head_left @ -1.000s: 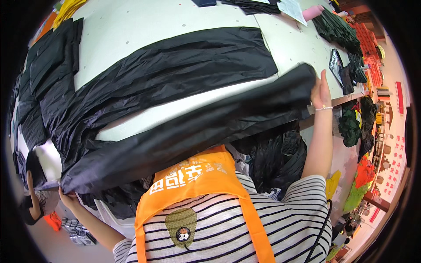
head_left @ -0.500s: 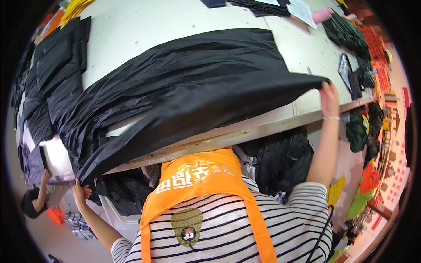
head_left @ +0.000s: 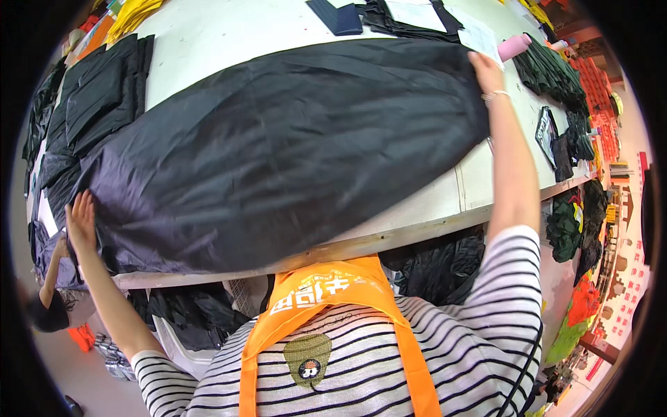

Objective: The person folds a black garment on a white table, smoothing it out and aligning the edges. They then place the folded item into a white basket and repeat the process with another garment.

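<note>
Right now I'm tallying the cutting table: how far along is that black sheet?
Done: the black fabric sheet lies spread across the white table, mostly flat. In hand: the left hand presses its near-left corner, the right hand holds its far-right edge. Left: wrinkles show across the middle, and the near edge overhangs the table's front.

Black cloth (head_left: 278, 146) w/ slight sheen; tabletop (head_left: 229, 35) matt.

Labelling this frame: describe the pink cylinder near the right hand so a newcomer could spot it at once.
Start at the white table and follow the big black fabric sheet to its far right corner, where the right hand rests. Just beyond that hand lies the pink cylinder, on its side. It is the only pink thing there; its neighbours are dark green garments and white paper.
</note>
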`<state>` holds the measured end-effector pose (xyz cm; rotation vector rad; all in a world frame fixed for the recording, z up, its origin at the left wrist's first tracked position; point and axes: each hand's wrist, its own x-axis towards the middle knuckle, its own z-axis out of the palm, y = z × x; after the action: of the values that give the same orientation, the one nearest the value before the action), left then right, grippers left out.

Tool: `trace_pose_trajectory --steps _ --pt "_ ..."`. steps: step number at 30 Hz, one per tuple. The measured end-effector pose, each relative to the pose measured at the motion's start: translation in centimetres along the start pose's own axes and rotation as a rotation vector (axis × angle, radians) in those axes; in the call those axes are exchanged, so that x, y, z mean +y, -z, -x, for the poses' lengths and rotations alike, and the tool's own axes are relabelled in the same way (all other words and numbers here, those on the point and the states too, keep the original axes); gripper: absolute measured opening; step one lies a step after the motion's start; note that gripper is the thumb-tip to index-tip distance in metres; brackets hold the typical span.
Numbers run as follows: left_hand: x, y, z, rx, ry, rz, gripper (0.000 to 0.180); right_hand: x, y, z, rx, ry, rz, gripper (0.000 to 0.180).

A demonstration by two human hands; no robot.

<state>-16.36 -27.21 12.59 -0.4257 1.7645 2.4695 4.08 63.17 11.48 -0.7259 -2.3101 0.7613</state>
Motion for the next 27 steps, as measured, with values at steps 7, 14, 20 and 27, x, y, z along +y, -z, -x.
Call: trace_pose_trajectory --steps 7,14,20,27 --pt "-17.0 -6.4 13.0 0.167 -1.171 -1.49 0.045 11.3 -9.6 6.2 -0.406 -0.198 0.302 0.047" --pt "-23.4 -2.1 17.4 0.157 -0.742 -1.723 0.075 14.3 -6.4 8.1 -0.43 -0.355 -0.038 0.033" --pt "-22.9 0.0 11.6 0.339 -0.548 -1.883 0.05 8.2 -4.5 3.8 -0.629 -0.524 -0.521 0.025" --pt "-20.9 -3.1 11.8 0.647 -0.525 -1.893 0.04 5.9 0.1 5.3 -0.358 -0.31 -0.245 0.033"
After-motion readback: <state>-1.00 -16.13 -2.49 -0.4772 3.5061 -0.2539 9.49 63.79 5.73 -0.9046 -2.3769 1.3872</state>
